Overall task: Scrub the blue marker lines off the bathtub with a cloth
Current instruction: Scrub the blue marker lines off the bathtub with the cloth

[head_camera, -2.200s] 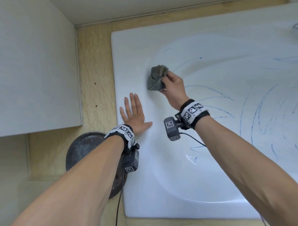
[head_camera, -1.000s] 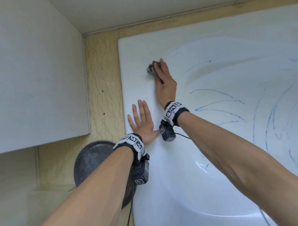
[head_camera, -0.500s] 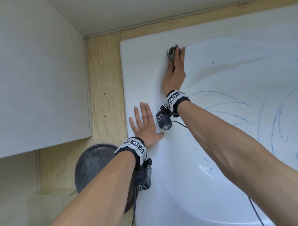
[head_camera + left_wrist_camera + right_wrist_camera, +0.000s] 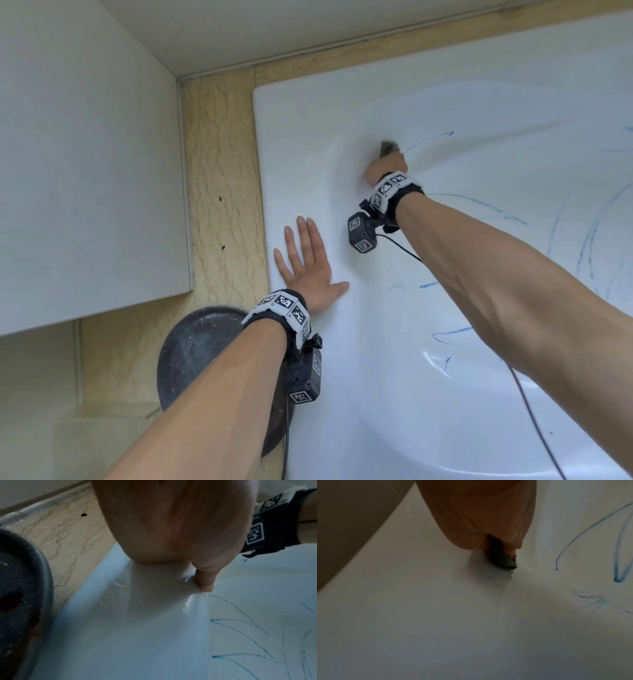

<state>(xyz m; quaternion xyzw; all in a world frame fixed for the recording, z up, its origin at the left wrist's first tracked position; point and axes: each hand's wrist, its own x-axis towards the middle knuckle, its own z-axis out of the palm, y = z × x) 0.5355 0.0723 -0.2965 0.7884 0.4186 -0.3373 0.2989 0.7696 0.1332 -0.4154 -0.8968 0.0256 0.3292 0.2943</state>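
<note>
The white bathtub (image 4: 342,113) carries several blue marker lines (image 4: 428,138) on its inner wall. My right hand (image 4: 387,163) reaches over the inner edge and grips a small grey cloth (image 4: 388,147), which is pressed on the tub at the near end of one line. In the right wrist view the cloth (image 4: 503,561) sits wedged between my fingers, touching the white surface, with blue lines (image 4: 583,534) just to its right. My left hand (image 4: 308,263) lies flat on the tub's rim, fingers spread. Its thumb (image 4: 205,580) presses at the rim's inner edge.
A dark round disc (image 4: 205,356) lies on the beige marbled ledge (image 4: 222,188) beside the tub's left rim, under my left forearm. A pale cabinet panel (image 4: 85,171) fills the left. More blue strokes (image 4: 582,246) cover the tub's right side.
My right hand has slid the cloth from the tub's upper rim down and right over the inner edge, to the end of a blue line. The left hand has stayed flat on the rim.
</note>
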